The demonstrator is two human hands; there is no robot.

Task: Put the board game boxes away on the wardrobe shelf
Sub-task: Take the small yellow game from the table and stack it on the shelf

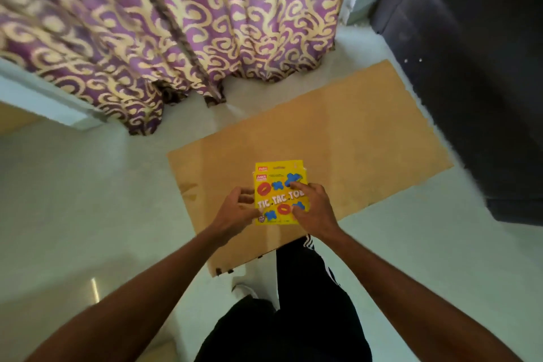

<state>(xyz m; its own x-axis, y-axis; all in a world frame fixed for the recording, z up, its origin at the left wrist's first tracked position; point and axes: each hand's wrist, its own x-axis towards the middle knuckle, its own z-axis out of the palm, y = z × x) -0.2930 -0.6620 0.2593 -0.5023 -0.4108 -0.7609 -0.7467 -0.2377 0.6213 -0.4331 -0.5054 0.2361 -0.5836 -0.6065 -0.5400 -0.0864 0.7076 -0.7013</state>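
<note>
The room is bright with soft light. The curtain (pixel 164 23) looks blurry, and so does the dark corner at right. A small white shine sits on the floor (pixel 94 288). Edges bend.

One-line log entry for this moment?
stage: pickup | left hand: on Tic Tac Toe box left edge | right hand: on right edge | under box: cardboard sheet | wardrobe shelf: unseen

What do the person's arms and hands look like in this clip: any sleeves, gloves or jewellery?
Both arms are bare from the frame edge to the wrist, with no sleeves in view. The left hand and right hand wear no gloves, and no rings, watch or bracelet can be seen. Below are dark trousers with white side stripes.
</note>
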